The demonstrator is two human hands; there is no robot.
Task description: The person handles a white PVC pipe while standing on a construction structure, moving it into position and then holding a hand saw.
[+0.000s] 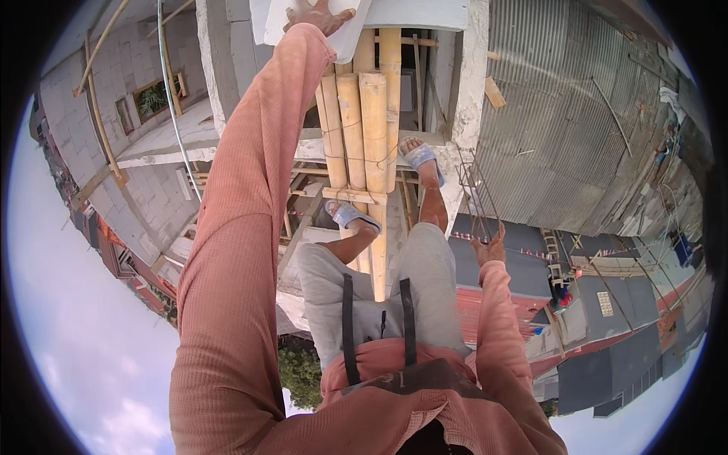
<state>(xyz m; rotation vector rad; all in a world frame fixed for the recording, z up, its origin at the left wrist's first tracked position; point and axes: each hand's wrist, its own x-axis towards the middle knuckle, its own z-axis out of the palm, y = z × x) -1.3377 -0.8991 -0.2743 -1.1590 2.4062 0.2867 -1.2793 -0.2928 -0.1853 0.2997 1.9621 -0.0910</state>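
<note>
At the top, my left hand (317, 17) rests with fingers spread on a pale white block (345, 42). Bamboo poles (373, 121), tied with wire and crossed by a short wooden piece (353, 196), run down between my legs. My left sandalled foot (350, 216) is on the bamboo at that crosspiece; my right one (418, 155) is at the concrete ledge (440, 135). Lower right, my right hand (489, 246) grips a thin steel rebar frame (474, 186), its fingers partly around the rods.
I am high up on an unfinished concrete structure (212, 68). Grey block walls (76, 121) with bamboo props stand at left. At right lie a corrugated metal roof (561, 114) and, far below, dark roofs (614, 303) with a ladder (553, 265). Openings show beside the bamboo.
</note>
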